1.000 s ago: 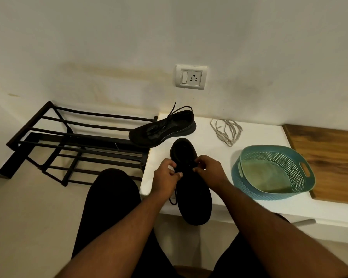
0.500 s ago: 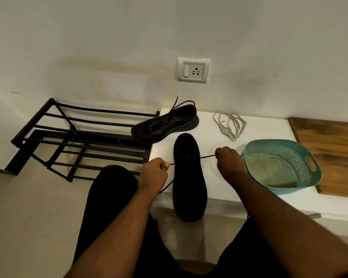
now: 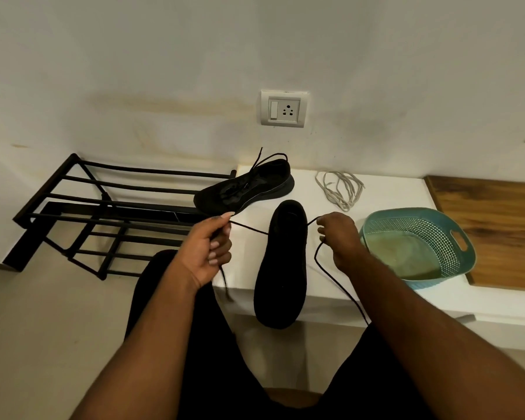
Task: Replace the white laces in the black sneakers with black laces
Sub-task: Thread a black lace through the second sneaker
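Both my hands are curled tight: left hand (image 3: pixel 208 247) and right hand (image 3: pixel 338 237) each pinch one end of the thin black lace (image 3: pixel 249 228). The black fabric sneaker (image 3: pixel 282 265) lies lengthwise near-to-far on the white ledge (image 3: pixel 385 298), near end overhanging.

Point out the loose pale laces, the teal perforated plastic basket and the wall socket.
Loose pale laces (image 3: pixel 340 188), head view, middle of the bundle.
Teal perforated plastic basket (image 3: pixel 430 235), head view, inner perforated wall.
White wall socket (image 3: pixel 284 108), head view, faceplate centre.

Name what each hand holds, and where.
Both hold the black lace of the near sneaker: left hand one end, right hand the other.
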Available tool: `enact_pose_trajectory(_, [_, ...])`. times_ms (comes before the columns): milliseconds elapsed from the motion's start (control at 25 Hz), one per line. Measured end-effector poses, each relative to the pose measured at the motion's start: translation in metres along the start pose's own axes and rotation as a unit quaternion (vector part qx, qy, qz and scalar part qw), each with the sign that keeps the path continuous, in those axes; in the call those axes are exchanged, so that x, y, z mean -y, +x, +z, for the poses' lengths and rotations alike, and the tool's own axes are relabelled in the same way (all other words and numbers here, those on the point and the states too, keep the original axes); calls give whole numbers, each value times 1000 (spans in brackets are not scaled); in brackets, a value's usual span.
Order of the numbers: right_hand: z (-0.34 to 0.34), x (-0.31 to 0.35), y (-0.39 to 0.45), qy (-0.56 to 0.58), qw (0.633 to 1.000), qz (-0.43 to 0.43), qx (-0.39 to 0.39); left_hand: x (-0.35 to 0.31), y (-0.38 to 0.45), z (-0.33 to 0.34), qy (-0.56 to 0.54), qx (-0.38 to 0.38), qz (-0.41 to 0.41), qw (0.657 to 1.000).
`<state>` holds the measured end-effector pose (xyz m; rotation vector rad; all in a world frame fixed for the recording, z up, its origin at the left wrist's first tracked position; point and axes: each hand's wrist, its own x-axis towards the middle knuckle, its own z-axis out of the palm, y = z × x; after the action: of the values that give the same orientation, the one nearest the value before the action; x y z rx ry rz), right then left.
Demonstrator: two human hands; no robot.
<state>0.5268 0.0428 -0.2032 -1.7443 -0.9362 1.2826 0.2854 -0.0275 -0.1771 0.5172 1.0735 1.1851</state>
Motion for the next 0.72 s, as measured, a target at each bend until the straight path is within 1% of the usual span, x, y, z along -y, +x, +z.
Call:
enact_pose_trajectory(40, [1, 4, -3, 24, 1000, 13, 8, 7, 2, 1, -6, -35, 16, 999])
enact_pose_trajectory(120, [2, 9, -13, 74, 996, 32, 44, 20, 6, 7, 29, -81, 59, 995])
enact_pose_trajectory(160, [3, 10, -18, 107, 991, 36, 71, 24, 8, 12, 35, -82, 74, 993])
enact_pose_trajectory(240, [7, 12, -25, 165, 980, 23, 113, 25, 11, 26, 16, -51, 95, 994])
enact_pose_trajectory(320, [14, 15, -29, 205, 971, -9, 127, 22, 13, 42, 8, -32, 121, 992])
enact_pose_trajectory(360, [18, 17, -31, 212, 969, -24, 128, 22, 14, 49, 35, -36, 139, 989])
enact_pose_trajectory(440, [23, 18, -32, 195, 970, -60, 131, 27, 20, 59, 121, -44, 171, 977])
enact_pose_trajectory(520, [26, 17, -31, 150, 972, -97, 153, 33, 25, 63, 187, -58, 187, 963])
enact_pose_trajectory(600, [27, 15, -28, 99, 969, -129, 188, 33, 27, 67, 224, -63, 188, 954])
enact_pose_trajectory(640, [27, 14, -28, 73, 967, -146, 193, 32, 28, 67, 238, -57, 187, 951])
enact_pose_trajectory(720, [26, 14, -25, 59, 971, -157, 173, 30, 29, 65, 259, -34, 184, 948])
